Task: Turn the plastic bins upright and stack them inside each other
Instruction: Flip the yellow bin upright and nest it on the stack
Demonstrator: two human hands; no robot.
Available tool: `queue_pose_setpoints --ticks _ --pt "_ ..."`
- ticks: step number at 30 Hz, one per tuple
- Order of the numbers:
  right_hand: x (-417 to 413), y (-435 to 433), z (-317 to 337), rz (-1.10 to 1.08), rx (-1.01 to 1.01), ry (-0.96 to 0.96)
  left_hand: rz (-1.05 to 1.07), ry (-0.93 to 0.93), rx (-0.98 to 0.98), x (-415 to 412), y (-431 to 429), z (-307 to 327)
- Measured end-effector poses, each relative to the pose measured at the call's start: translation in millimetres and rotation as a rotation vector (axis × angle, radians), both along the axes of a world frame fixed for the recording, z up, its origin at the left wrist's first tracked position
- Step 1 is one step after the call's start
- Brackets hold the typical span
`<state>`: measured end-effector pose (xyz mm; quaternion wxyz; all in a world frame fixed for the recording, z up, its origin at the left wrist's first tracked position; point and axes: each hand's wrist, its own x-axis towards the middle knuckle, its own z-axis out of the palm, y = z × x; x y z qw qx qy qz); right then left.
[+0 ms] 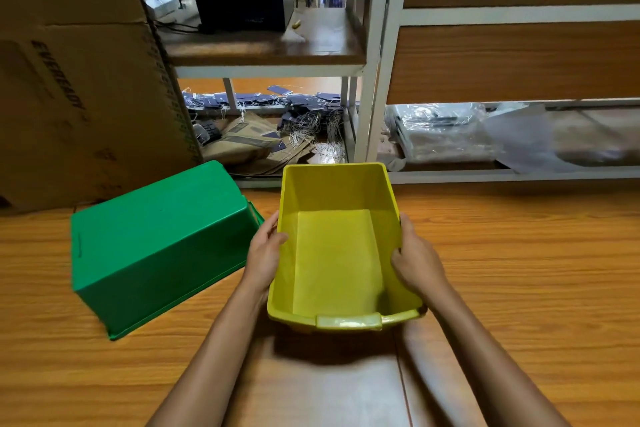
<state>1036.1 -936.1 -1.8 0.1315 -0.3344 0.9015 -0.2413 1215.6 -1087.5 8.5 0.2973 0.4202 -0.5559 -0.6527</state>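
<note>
A yellow plastic bin [334,253] is upright in front of me, its open top facing the camera and its inside empty. My left hand [265,251] grips its left wall and my right hand [417,258] grips its right wall. The bin's near end casts a shadow on the wooden surface [519,270] below, so it seems slightly lifted. To the left lies a green plastic bin [156,246], upside down, with its flat bottom facing up and its rim on the surface.
A large cardboard box [79,80] stands at the back left. White metal shelving [374,80] rises behind the bins, with paper bags and tags [263,135] on its lowest level and plastic-wrapped items [450,132] to the right.
</note>
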Motion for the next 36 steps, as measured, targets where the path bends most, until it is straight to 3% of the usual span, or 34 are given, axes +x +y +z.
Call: queue_pose_setpoints --ticks 7,16,21,28,36 --pt "-1.3 5.2 -6.0 -0.102 -0.145 -0.02 -0.004 -0.125 -0.094 2.5 -3.4 -3.3" --pt "3.6 17.4 -5.3 -0.137 -0.219 0.001 -0.08 -0.115 0.028 18.2 26.1 1.7" --pt "6.9 31.1 -11.2 -0.179 -0.297 0.024 -0.046 -0.127 -0.093 23.4 42.0 -5.2" --pt "24.6 49.9 -14.4 -0.256 -0.423 0.076 -0.01 -0.049 -0.151 38.1 56.3 -17.9" --pt "42.5 63.7 -21.2 -0.307 -0.343 0.151 -0.1 0.069 -0.118 42.2 48.7 -28.6"
